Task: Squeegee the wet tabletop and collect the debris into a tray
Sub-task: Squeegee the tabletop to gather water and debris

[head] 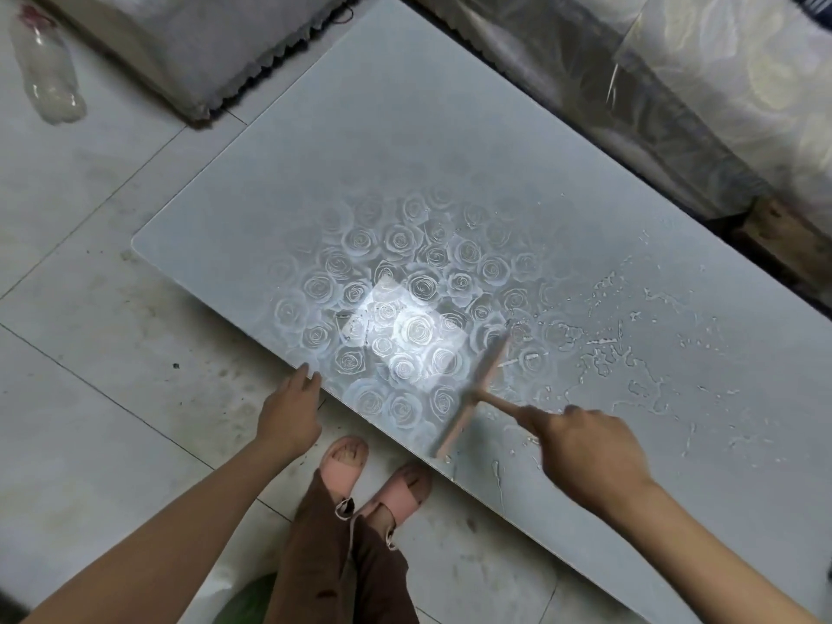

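A low glass tabletop [405, 150] with a rose pattern fills the middle of the head view. Water streaks and droplets [630, 353] cover its right part. My right hand [585, 448] grips the handle of a pale pink squeegee [475, 391], whose blade lies on the glass near the front edge. My left hand [290, 414] hovers at the table's front edge with fingers straight, holding nothing. No tray is in view.
An empty plastic bottle [47, 69] lies on the tiled floor at top left. A cushioned seat [189, 47] stands behind the table's left corner, and a plastic-covered sofa [720, 105] runs along the far side. My feet in pink sandals [373, 479] stand at the front edge.
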